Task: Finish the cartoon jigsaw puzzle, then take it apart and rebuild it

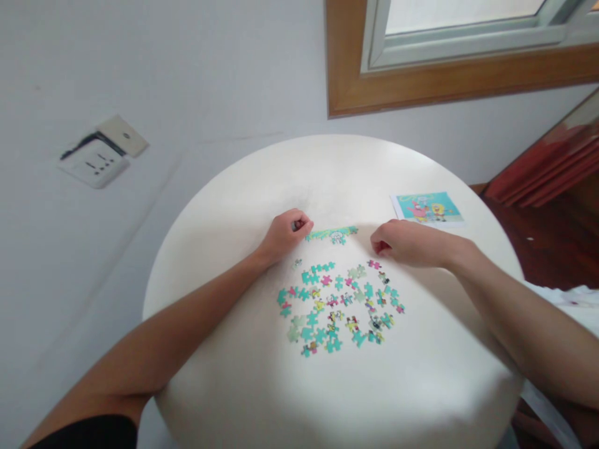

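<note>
A joined strip of jigsaw puzzle [331,234], teal with yellow along its top and a pale figure below, lies near the middle of the table. My left hand [286,234] rests at the strip's left end, fingers curled and thumb against the index finger; whatever is inside, if anything, cannot be made out. To the right of the strip, apart from it, my right hand [397,242] is closed with its fingers tucked under, which hides their tips. Many loose puzzle pieces [320,335] in teal, pink, yellow and pale green are spread nearer to me.
A picture card [428,207] with two cartoon figures lies beyond my right hand. Everything sits on a round white table [224,386], whose far edge is close to the wall. A wall socket [96,163], a wood-framed window [346,87] and a red cloth [547,165] surround it.
</note>
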`<state>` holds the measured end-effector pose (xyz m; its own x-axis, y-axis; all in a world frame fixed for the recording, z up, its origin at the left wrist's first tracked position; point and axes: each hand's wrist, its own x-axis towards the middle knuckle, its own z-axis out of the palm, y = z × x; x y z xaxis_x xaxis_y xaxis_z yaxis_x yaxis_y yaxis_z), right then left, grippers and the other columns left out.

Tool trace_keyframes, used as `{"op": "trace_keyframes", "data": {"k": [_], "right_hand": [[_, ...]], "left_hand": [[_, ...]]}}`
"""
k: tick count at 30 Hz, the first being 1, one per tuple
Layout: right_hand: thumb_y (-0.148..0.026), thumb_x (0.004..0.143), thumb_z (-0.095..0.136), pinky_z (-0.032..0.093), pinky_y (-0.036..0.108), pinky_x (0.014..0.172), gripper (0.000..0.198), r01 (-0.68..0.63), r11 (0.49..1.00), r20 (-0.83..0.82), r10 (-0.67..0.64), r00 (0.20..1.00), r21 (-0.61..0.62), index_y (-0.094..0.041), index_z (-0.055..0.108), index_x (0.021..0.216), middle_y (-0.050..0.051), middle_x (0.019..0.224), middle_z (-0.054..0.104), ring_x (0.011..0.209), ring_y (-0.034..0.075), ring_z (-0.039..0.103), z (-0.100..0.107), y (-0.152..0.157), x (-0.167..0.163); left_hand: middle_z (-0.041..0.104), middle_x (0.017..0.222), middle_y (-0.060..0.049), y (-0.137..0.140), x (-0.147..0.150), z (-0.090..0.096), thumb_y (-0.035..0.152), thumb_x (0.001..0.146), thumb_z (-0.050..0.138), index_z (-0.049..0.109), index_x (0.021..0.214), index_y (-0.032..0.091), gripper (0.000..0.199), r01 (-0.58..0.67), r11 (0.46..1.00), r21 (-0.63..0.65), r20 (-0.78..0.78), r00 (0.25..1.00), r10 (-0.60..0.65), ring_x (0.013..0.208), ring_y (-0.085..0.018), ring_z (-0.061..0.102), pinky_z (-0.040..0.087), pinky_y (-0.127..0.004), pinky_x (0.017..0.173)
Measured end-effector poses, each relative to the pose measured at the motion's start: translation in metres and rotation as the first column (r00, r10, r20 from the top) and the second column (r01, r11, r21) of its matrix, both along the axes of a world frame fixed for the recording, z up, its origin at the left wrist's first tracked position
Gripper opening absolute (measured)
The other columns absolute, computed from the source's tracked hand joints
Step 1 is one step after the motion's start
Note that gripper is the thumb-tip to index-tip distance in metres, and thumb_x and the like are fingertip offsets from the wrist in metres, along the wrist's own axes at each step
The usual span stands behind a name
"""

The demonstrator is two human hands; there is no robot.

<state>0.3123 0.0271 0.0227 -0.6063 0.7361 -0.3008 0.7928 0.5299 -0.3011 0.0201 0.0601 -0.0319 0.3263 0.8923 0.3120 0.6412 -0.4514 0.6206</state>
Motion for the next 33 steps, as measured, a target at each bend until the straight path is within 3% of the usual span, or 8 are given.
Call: {"op": "trace_keyframes", "data": {"k": [33], "right_hand": [[-0.015,0.077,0.051,0.032,0.029,0.057,0.013,0.013,1.000,0.052,-0.014,0.999,0.019,-0.019,0.061,0.069,0.006,0.069,0.064,0.057,0.014,0.050,-0.0008,-0.0014,-0.0044]], "left_hand": [[0.057,0.068,0.001,-0.0005,-0.0009,-0.0007,0.025,0.084,0.056,0.060,0.069,0.016,0.018,-0.009,1.000,0.000,0.019,1.000,0.009,0.063,-0.012,0.050,0.038,-0.025,0.062]]}}
